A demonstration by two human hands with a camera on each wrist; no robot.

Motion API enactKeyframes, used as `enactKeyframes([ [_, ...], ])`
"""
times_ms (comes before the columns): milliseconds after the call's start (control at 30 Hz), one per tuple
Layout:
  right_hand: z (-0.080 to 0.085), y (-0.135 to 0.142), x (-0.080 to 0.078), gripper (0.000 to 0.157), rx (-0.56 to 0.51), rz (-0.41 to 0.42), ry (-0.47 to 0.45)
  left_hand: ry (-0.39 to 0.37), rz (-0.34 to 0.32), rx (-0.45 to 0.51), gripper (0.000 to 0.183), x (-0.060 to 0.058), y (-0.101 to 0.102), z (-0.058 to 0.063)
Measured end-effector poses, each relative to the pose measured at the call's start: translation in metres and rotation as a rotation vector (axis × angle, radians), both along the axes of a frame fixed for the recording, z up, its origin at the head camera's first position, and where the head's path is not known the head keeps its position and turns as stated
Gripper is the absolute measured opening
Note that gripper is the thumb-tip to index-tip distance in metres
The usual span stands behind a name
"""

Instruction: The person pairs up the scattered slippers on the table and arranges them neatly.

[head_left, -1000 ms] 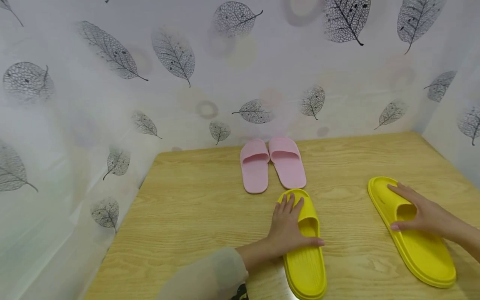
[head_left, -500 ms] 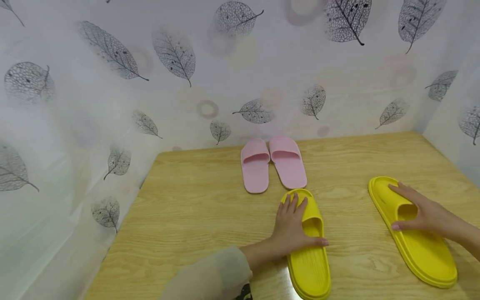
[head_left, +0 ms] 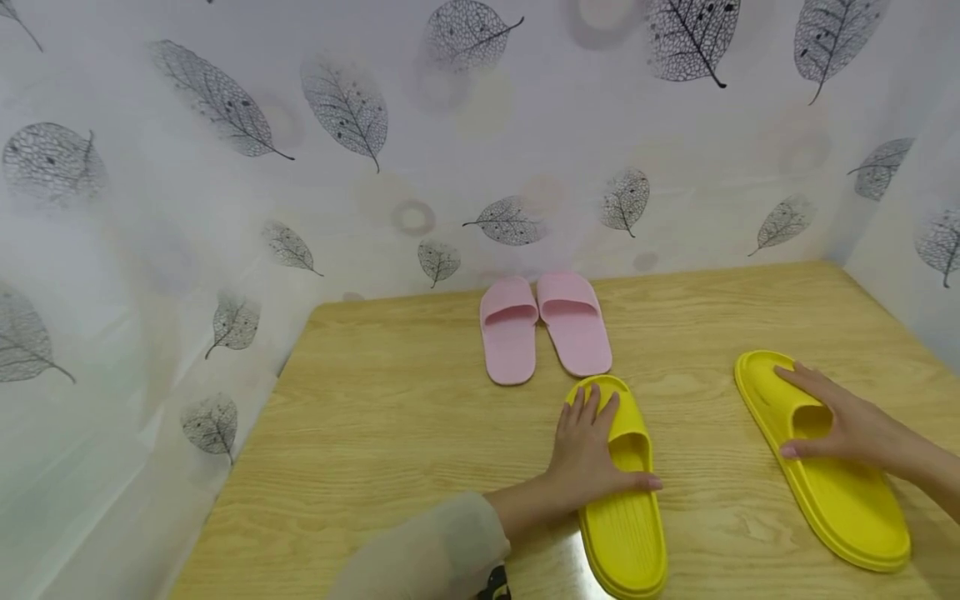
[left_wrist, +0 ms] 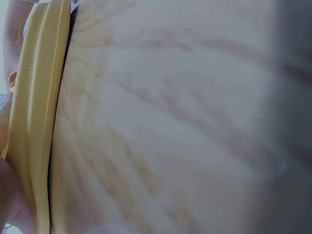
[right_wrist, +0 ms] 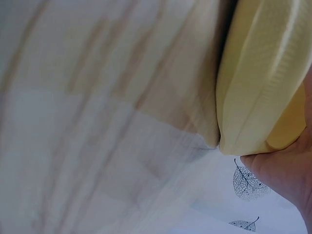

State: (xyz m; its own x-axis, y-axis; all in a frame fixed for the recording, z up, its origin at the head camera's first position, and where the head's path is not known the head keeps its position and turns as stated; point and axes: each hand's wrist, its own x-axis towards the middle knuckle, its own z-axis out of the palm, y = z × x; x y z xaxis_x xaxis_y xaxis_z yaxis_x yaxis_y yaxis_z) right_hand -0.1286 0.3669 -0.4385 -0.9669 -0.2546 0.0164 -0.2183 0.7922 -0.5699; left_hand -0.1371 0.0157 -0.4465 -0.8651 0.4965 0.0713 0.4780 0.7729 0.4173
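Two yellow slippers lie flat on the wooden table, toes pointing away. My left hand holds the left yellow slipper across its width, fingers spread on the strap and thumb over the right edge. My right hand grips the right yellow slipper by its strap, thumb at the left edge; its other fingers are partly hidden. The left wrist view shows the side of a slipper at the left. In the right wrist view a slipper stands beside part of the hand.
A pair of pink slippers, the left one and the right one, sits at the back of the table. A leaf-patterned curtain hangs behind the table and along its sides.
The left yellow slipper has slid slightly to the right together with my left hand. My right hand and its slipper stay nearly still, and the pink pair has not moved.
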Motion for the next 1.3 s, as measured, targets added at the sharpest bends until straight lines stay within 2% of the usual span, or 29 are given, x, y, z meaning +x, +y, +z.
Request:
enactKeyframes([
  [633,-0.006,0.005,-0.001,0.105,-0.012,0.002,-0.008,-0.022,-0.02,-0.001,0.11,-0.001,0.01,-0.001],
  [867,-0.005,0.004,-0.001,0.105,-0.008,0.001,0.002,-0.001,-0.025,-0.004,0.11,-0.001,0.013,-0.003],
  [1300,-0.002,-0.001,0.0,0.104,-0.013,0.009,0.009,0.011,-0.032,-0.022,0.109,-0.001,0.017,0.0],
])
